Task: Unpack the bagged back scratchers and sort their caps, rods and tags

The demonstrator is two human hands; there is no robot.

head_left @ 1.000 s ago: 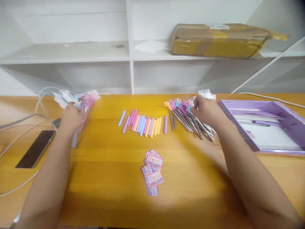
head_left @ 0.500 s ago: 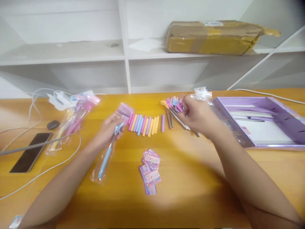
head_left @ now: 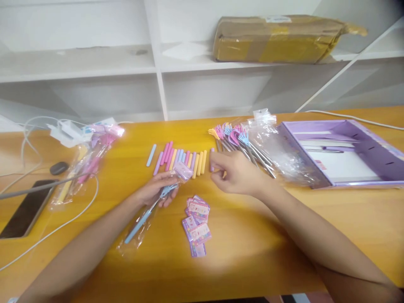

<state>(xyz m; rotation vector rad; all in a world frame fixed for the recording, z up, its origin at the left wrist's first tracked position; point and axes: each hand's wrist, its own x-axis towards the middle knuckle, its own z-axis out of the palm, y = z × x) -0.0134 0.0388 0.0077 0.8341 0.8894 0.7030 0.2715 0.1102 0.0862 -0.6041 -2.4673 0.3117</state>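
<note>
Currently, the left hand [head_left: 158, 190] pinches a clear bag [head_left: 139, 239] beside the claw [head_left: 166, 191] of the blue stick [head_left: 143, 219] inside, which slants to the near left. The right hand [head_left: 240, 173] is curled; whether it grips anything I cannot tell. Pastel tubes [head_left: 198, 165] lie just beyond the hands, printed cards [head_left: 198, 210] nearer; farther right, metal claw-headed rods [head_left: 261, 155], then a purple box [head_left: 353, 166].

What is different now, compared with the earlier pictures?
The left hand, earlier at the bagged pile, now holds a bagged blue scratcher farther right. The right hand has moved leftward off the metal-rod scratchers. The cards, coloured sticks and purple box lie as before.
</note>
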